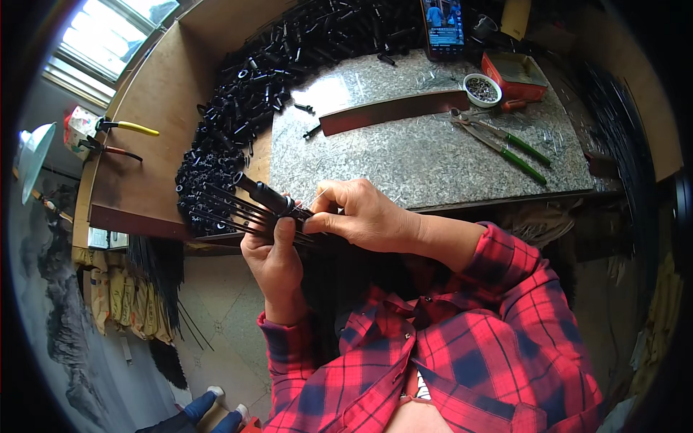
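Note:
My left hand [278, 267] is closed around a black umbrella frame, its thumb up against the hub. The frame has a black tubular runner [268, 198] pointing to the upper left, with several thin dark ribs [242, 211] fanned out beside it. My right hand [372, 216] meets it from the right, thumb and forefinger pinched together at the near side of the hub. A fine pale strand shows by those fingertips; what exactly they pinch is too small to tell. Part of the frame is hidden behind my fingers.
A speckled stone slab [411, 162] carries a long dark strip [393, 112], green-handled pliers [505, 148], a white cup of small metal bits [482, 90] and a red box [516, 76]. Black plastic parts [238, 108] heap along the left and back. A phone [442, 29] stands behind.

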Motion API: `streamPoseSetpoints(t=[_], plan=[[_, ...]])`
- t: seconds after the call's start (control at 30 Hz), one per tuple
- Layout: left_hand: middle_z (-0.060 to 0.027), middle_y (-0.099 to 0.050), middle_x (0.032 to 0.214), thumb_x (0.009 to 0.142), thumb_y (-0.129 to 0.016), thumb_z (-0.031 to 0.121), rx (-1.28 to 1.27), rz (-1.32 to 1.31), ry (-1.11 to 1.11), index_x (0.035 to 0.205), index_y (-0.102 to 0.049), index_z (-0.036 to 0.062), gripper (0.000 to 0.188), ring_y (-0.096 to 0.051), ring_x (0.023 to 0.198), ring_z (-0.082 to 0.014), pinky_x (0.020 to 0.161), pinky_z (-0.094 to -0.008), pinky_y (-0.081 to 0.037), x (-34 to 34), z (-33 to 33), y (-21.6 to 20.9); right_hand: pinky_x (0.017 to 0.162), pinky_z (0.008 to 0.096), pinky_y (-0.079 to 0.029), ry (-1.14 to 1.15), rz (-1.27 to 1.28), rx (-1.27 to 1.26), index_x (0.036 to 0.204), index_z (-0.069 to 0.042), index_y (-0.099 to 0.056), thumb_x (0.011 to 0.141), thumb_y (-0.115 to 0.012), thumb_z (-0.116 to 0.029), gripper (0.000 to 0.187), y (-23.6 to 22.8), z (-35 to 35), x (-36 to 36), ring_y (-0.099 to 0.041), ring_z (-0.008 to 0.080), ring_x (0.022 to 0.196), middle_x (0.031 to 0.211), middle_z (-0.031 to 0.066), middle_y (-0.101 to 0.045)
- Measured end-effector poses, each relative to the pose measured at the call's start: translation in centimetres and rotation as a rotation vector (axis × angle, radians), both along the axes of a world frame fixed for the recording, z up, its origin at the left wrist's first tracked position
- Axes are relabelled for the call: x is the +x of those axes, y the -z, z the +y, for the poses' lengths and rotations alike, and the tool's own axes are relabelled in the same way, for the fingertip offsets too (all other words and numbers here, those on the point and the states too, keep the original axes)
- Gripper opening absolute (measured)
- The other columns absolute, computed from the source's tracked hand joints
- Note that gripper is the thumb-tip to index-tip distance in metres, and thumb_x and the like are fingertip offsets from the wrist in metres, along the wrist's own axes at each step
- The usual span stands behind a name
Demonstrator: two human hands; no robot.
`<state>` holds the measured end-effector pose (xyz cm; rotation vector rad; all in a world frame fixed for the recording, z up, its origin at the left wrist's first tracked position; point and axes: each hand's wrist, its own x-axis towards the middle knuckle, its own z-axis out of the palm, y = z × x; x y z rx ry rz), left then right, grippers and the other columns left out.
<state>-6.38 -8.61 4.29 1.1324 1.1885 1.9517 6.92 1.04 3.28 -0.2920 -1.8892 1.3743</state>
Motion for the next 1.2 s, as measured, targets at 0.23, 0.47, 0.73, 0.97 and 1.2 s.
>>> streamPoseSetpoints(t=[0.23, 0.47, 0.73, 0.97, 1.2], plan=[[-0.0127, -0.065, 0.101, 0.087, -0.066, 0.013, 0.009, 0.031, 0.191, 0.113, -0.059, -0.0053, 0.032, -0.063, 0.088, -0.0168, 0.083, -0.0303, -0.049, -1.7, -0.4, 0.5, 0.043, 0.0201, -0.04, -0.258, -0.187, -0.419, 0.078, -0.003, -0.06, 0.083, -0.072, -0.017, 0.019, -1.8, 0.7, 0.9, -0.053, 0.0062, 0.049, 0.067, 0.0008, -0.058], [-0.0173, -0.062, 0.109, 0.087, -0.066, 0.014, 0.012, 0.069, 0.471, 0.113, -0.059, -0.0037, 0.033, -0.062, 0.094, -0.0216, 0.087, -0.034, -0.048, -3.6, 0.2, 0.1, 0.045, 0.0203, -0.046, -0.4, -0.158, -0.553, 0.078, -0.001, -0.06, 0.082, -0.072, -0.014, 0.018, -1.1, 1.0, 0.9, -0.056, 0.0082, 0.052, 0.071, 0.0026, -0.06], [-0.015, -0.052, 0.122, 0.088, -0.065, 0.012, 0.087, 0.084, -0.059, 0.136, -0.031, -0.0024, 0.06, -0.052, 0.11, -0.0197, 0.095, -0.0323, -0.042, 2.8, 1.0, 1.2, 0.046, 0.0199, -0.045, -0.025, -0.028, -0.499, 0.075, -0.002, -0.057, 0.083, -0.071, -0.013, 0.019, -0.6, 0.1, -1.0, -0.056, 0.0068, 0.055, 0.072, 0.0035, -0.061], [-0.0052, -0.048, 0.104, 0.09, -0.054, -0.001, -0.086, 0.06, -0.201, 0.124, -0.038, 0.0006, 0.038, -0.049, 0.094, -0.0106, 0.086, -0.0245, -0.042, 2.4, 0.6, 0.5, 0.05, 0.0227, -0.046, 0.117, -0.01, -0.047, 0.082, 0.002, -0.058, 0.086, -0.065, -0.007, 0.012, 1.9, -1.3, -2.3, -0.057, 0.0094, 0.058, 0.073, 0.0051, -0.058], [-0.0044, -0.049, 0.101, 0.09, -0.056, 0.001, -0.2, 0.147, -0.139, 0.116, -0.042, 0.0024, 0.03, -0.048, 0.092, -0.0094, 0.083, -0.0223, -0.041, 0.9, -0.2, 0.7, 0.068, 0.0233, -0.048, -0.084, -0.059, -0.265, 0.087, 0.002, -0.061, 0.087, -0.066, -0.01, 0.013, 1.8, -0.5, -1.6, -0.057, 0.0069, 0.076, 0.082, 0.0053, -0.065]])
